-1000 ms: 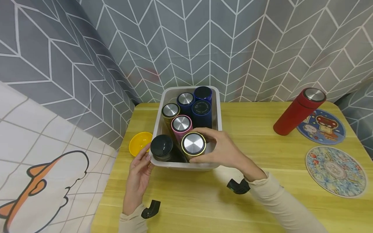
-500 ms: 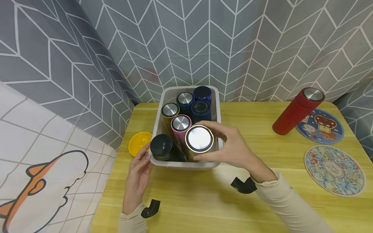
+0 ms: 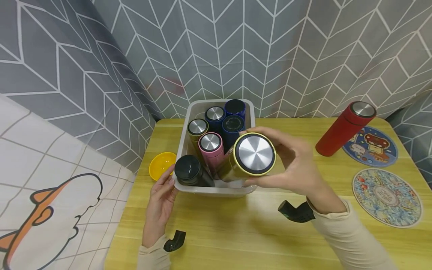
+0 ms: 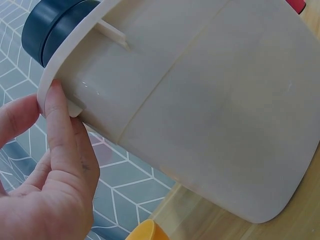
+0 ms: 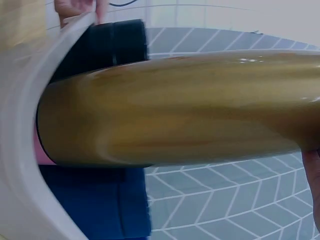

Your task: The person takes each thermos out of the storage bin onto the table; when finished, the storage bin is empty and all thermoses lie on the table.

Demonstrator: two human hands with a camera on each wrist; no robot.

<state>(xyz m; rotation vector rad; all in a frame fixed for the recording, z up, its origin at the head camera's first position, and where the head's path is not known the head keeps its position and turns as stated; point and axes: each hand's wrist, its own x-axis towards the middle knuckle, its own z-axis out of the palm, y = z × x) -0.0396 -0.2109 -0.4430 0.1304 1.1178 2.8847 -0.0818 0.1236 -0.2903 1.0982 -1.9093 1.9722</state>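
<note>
My right hand point(image 3: 293, 161) grips a gold thermos flask point(image 3: 254, 154) near its silver-topped end, tilted above the front right of a whitish plastic bin point(image 3: 216, 192). In the right wrist view, the gold thermos flask point(image 5: 180, 112) stretches across the frame, its lower end just over the bin's rim. At the bin's front left corner, my left hand point(image 3: 161, 202) pinches the rim between thumb and fingers, as the left hand point(image 4: 60, 165) shows in its wrist view. A black flask point(image 3: 188, 168) leans inside that corner. Behind it stands a pink flask point(image 3: 210, 144).
Farther back in the bin are a slimmer gold flask point(image 3: 198, 128) and several blue flasks point(image 3: 233, 125). A yellow bowl point(image 3: 161, 165) sits left of the bin. To the right, a red flask point(image 3: 344, 129) stands by two round patterned mats, one blue point(image 3: 372, 146), one floral point(image 3: 386, 197).
The right hand has raised the gold flask up and rightward from the bin's front. The black flask now leans more. My left hand stays on the rim.
</note>
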